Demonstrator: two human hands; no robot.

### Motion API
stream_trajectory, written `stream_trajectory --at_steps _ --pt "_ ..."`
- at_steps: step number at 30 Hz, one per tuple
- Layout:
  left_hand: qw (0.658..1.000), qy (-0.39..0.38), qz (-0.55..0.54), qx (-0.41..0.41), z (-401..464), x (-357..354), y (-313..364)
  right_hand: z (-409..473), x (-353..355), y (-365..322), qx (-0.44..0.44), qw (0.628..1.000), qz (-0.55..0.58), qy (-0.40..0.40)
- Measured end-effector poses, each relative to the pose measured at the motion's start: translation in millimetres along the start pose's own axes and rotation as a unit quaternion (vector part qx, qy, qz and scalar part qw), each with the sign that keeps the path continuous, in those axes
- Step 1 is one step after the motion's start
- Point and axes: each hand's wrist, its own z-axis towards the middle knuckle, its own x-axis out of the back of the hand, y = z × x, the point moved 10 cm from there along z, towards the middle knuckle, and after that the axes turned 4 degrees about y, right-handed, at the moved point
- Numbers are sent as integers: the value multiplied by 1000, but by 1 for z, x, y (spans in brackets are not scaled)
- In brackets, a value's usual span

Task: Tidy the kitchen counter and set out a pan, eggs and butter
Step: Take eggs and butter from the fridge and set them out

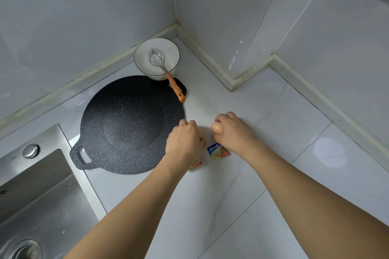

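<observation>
Egg [216, 128] gripped in right hand [233, 132], just above butter packet [217, 151]

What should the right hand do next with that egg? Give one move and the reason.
Probably lower the egg onto the counter beside the pan and let go: the right hand grips it above bare counter, near the butter packet.

Both bare forearms reach forward side by side, knuckles up. The left hand [185, 139] is curled into a loose fist; whether it holds anything is hidden. The right hand [233, 130] has fingers curled round an egg [216, 128]
</observation>
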Motion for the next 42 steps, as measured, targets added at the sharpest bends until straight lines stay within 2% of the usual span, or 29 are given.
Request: stream_trajectory --at_steps 42 --pt "1000 -28 -7 -5 2 -5 6 -7 2 6 -19 1000 16 -7"
